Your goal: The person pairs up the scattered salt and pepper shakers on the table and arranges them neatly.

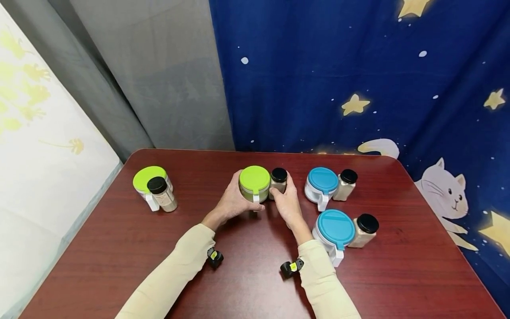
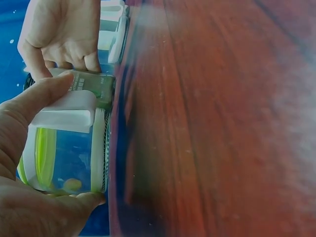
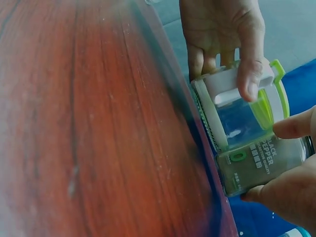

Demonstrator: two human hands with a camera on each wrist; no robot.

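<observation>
Near the back middle of the table, my left hand (image 1: 232,200) grips a clear seasoning jar with a lime-green lid (image 1: 255,178) and a white handle. Its thumb lies across the handle in the left wrist view. Right beside that jar stands a black-capped pepper bottle (image 1: 279,175), held between the thumb and fingers of my right hand (image 1: 287,203). "Black pepper" can be read on the bottle's label (image 3: 261,157) in the right wrist view. Jar and bottle stand side by side, seemingly touching, both upright on the table.
On the left, another green-lidded jar (image 1: 145,178) has a black-capped bottle (image 1: 165,199) before it. To the right are two blue-lidded jars, one behind (image 1: 323,179) and one nearer (image 1: 336,227), each with a black-capped bottle alongside. Curtains hang behind the red-brown table (image 1: 247,274).
</observation>
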